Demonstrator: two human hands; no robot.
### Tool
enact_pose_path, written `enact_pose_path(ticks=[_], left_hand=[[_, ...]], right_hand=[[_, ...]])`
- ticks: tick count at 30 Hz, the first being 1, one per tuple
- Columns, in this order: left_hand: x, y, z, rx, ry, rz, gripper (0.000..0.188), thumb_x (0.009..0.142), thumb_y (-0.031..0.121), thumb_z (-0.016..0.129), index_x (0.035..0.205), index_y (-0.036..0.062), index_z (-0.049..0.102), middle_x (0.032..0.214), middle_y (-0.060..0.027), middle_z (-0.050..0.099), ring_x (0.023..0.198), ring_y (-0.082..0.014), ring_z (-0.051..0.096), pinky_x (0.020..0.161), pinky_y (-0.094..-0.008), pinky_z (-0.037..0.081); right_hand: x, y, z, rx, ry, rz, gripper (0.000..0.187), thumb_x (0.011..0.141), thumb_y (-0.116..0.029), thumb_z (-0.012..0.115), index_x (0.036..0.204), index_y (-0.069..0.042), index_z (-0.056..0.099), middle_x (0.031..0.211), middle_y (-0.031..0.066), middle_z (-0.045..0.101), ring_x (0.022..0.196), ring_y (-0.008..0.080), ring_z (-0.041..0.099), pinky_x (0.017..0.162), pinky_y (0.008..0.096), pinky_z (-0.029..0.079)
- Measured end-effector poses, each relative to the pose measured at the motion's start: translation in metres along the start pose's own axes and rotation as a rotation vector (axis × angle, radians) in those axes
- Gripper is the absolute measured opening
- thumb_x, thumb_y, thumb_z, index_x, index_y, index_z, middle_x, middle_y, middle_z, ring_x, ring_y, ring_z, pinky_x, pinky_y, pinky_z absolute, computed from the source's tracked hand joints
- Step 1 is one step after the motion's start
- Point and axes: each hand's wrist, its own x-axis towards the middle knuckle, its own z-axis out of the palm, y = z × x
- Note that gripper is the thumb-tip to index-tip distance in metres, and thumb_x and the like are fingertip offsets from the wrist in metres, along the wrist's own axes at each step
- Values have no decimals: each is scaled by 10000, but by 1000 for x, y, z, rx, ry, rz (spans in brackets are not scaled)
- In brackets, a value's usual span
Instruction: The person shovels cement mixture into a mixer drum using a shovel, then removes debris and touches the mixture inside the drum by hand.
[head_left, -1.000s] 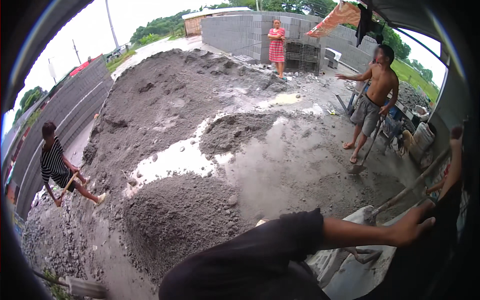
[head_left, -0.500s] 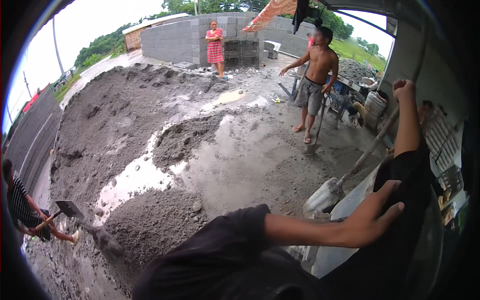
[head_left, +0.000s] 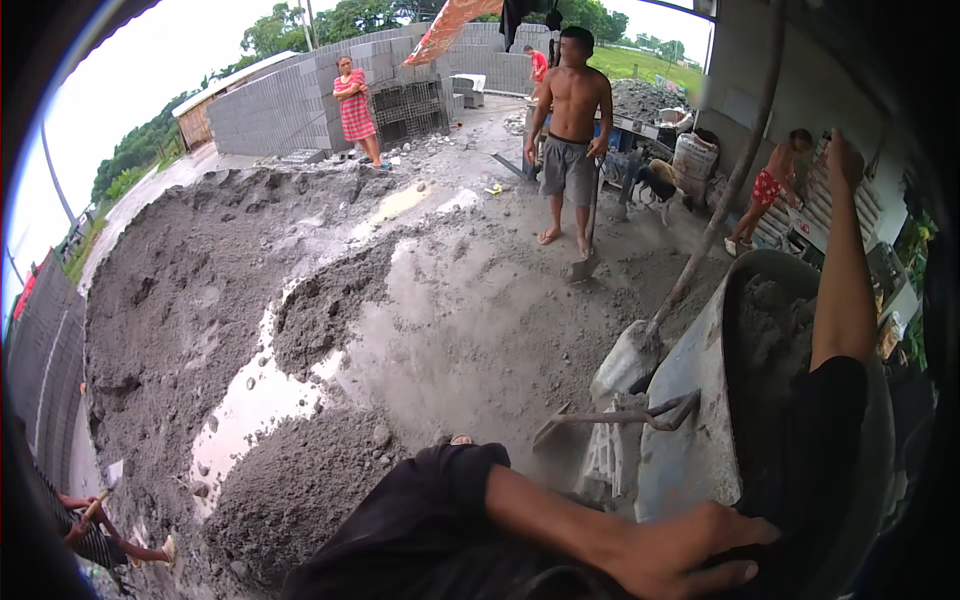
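Note:
My left hand reaches across to the right, thumb and fingers apart, over the dark cloth of my clothing. Raised at the upper right is my right hand, its fingers closed with nothing visible in them. My right forearm passes in front of a large metal drum holding a grey mix. A long-handled shovel leans beside the drum, its caked blade low; its shaft stands left of my right hand. A bent metal bar juts from the drum's side.
Grey sand heaps and a pale puddle lie left. A shirtless person stands ahead with a shovel. Others are a person in red stripes, a worker at lower left and a person in red shorts.
My view has swung right and the drum's mouth now shows. My left hand has moved down off the right sleeve. The lower-left worker's shovel has shifted.

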Motion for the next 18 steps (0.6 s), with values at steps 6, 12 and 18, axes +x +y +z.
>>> enact_pose_path(ticks=[6,12,18], left_hand=[[89,-43,-10,-11,-10,-54,187,887,81,528,983,-78,546,891,-242,610,816,-351,610,733,-412,471],[139,-36,23,480,-421,-152,125,813,19,530,820,-61,625,767,-217,635,840,-326,650,755,-366,504],[55,29,19,472,-650,-18,188,850,186,571,905,9,602,703,-167,623,697,-374,634,652,-409,502]], right_hand=[[-117,7,-11,-537,-34,-548,333,861,-392,493,916,-97,637,922,177,654,890,379,617,735,487,481],[-241,-32,47,-502,-597,-1172,148,852,-193,531,861,-53,577,698,171,611,699,372,624,645,491,491],[-227,-26,59,-344,-571,-1141,144,841,-205,562,815,-69,600,725,177,626,720,375,627,640,483,488]])
